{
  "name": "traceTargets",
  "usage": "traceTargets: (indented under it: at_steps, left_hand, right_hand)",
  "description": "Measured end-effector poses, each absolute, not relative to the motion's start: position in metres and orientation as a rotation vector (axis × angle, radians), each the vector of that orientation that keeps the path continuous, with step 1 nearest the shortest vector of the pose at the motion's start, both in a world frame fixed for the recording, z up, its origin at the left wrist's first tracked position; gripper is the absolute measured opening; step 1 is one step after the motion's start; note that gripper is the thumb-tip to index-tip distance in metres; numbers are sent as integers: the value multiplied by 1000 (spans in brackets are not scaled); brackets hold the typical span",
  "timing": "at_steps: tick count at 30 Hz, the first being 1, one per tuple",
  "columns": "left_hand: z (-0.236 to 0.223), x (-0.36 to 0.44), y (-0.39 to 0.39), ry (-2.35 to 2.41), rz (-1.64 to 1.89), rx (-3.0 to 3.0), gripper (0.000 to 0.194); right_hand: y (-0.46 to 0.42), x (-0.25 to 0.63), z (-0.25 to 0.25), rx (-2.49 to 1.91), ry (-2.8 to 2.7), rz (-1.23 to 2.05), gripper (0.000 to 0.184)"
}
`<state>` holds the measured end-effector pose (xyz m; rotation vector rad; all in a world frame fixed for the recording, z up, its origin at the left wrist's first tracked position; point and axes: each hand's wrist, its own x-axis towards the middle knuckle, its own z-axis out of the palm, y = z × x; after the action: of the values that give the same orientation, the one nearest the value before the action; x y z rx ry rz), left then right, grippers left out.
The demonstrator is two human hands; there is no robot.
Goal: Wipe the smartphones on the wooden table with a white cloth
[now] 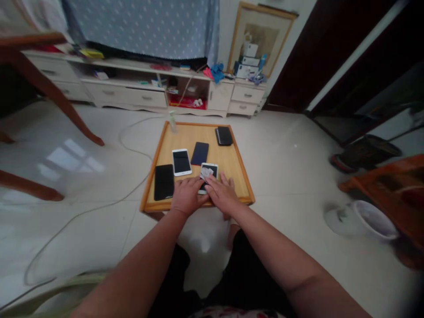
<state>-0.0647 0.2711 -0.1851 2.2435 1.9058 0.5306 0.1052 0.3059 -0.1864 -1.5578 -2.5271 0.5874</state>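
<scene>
Holding a crumpled wipe point(206, 172) in right-hand grip point(224, 194), glossy rectangular phone point(214, 171) in left-hand grip point(187, 194), smooth wooden table point(239, 176) beneath

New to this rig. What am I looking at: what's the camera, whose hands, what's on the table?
No machine here: one person works with two bare hands. The single picture comes from a camera worn on their head, looking forward and down, so their forearms enter from the bottom edge.

On the small wooden table, the left hand is at the left side of a white phone. The right hand has fingertips on a pale scrap lying over its screen; its material is unclear.

Around them lie a second phone, a black slab, a navy slab and a black stack. A small bottle stands at the far left corner.
</scene>
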Motion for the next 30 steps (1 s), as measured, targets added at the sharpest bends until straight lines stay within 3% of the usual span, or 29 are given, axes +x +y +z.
traceTargets:
  at_steps: [22, 30]
  left_hand:
    - [-192, -64, 279, 1972, 604, 2318, 47]
    - [-193, -66, 280, 1951, 673, 2330, 47]
  right_hand:
    - [327, 116, -182, -1317, -2604, 558, 51]
    - [338, 119, -190, -1311, -2455, 427, 35]
